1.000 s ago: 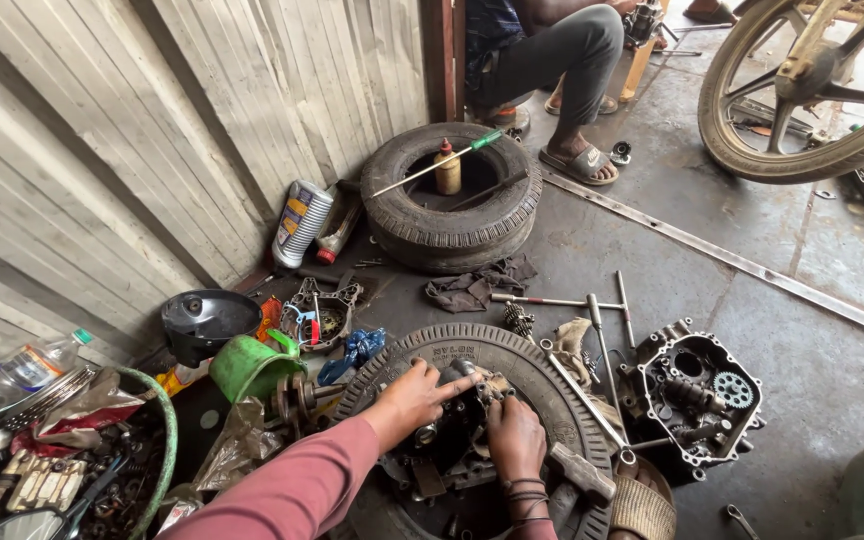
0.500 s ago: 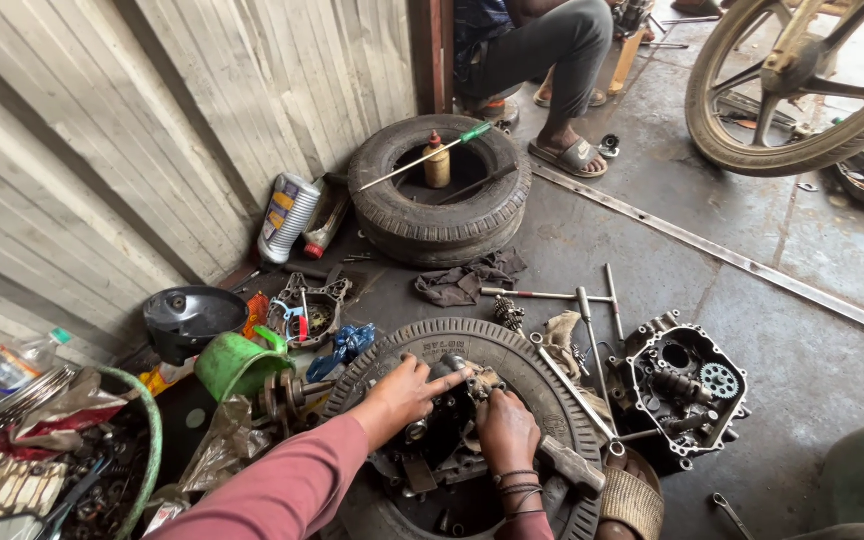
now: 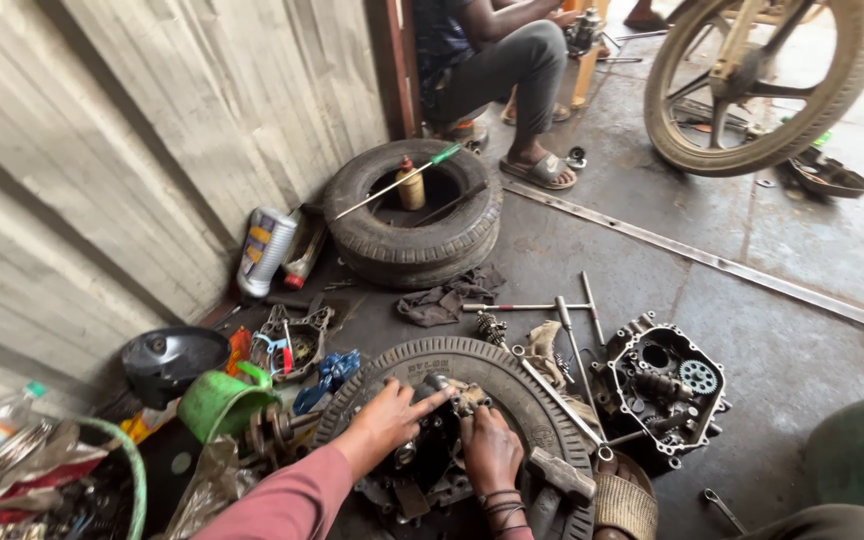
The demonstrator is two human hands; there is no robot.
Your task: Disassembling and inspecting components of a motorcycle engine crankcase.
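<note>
Hands are working on an engine (image 3: 430, 455) that is sitting in the hollow of a tyre (image 3: 472, 365) lying flat on the floor, near the bottom edge of the view. The left hand (image 3: 389, 418) is lying on top of the engine with its fingers stretched forward and slightly spread, the fingertips touching a small metal part at the engine's upper end. The right hand (image 3: 489, 447) is resting just beside it, fingers curled down and pressed together over the casing (whether it is pinching anything, I cannot tell).

A hammer (image 3: 560, 474) is lying against the tyre just right of the right hand. Farther right on the floor an open crankcase (image 3: 664, 390) is showing its gears, with long wrenches (image 3: 564, 333) lying between it and the tyre. A green jug (image 3: 220, 402) and a black bowl (image 3: 167, 360) are standing to the left, close to the wall.

A second tyre (image 3: 417, 228) is lying farther back beside the wall, holding a small bottle (image 3: 410, 186) and a screwdriver (image 3: 399, 181) across its rim. Behind it another person (image 3: 500, 62) is sitting, one sandalled foot on the floor, near a motorcycle wheel (image 3: 764, 82).
</note>
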